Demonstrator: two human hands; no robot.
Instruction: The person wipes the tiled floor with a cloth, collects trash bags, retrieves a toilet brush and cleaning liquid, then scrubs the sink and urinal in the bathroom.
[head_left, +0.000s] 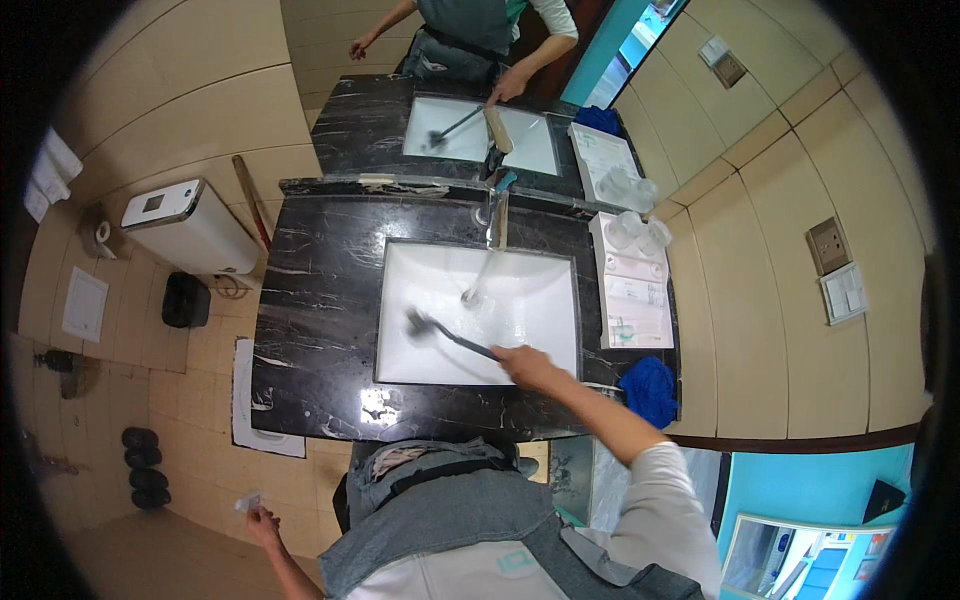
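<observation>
A black marble tabletop (320, 300) holds a white sink (520, 300) under a running faucet (497, 205). The right hand (528, 366) grips a dark brush (440, 333) inside the basin. The left hand (262, 522) hangs low, pinching a small white scrap (247, 501).

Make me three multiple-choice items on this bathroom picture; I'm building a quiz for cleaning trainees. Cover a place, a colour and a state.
1. Where does the blue cloth lie?
A. in the basin
B. on the counter, right of the basin
C. on the floor

2. What colour is the counter?
A. black with white veins
B. plain white
C. red

3. What is the tap doing?
A. running
B. shut off
C. wrapped in a cloth

Answers: 1 B, the cloth sits by the counter's right front corner. 2 A, dark veined stone frames the white basin. 3 A, a stream falls from it while the right hand holds a brush in the basin.
</observation>
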